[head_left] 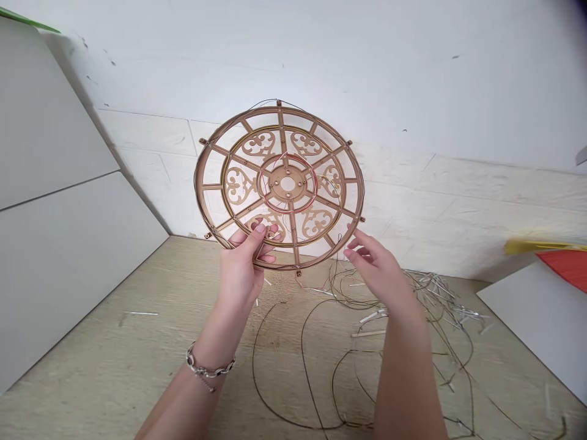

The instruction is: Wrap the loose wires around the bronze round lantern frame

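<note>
A round brown openwork frame (295, 252) with spokes, scroll ornaments and a pierced centre disc is held up, tilted, in front of the white wall. Thin wires run around its rings, dark on the outer rim, yellowish on the middle ring, reddish by the centre. My left hand (245, 260) grips its lower left rim, thumb in front and fingers passing behind through the openings. At the lower right rim is my right hand (373, 263), its thumb and index finger apart; whether they touch the rim cannot be made out. A small dark wire loop (339, 237) hangs near those fingertips.
Loose dark wires (304, 348) curl over the wooden tabletop (114, 360). A tangle of wires and white strips (440, 293) lies right of my right hand. White panels (68, 263) stand at left; a white board (541, 318) with red and yellow pieces is at right.
</note>
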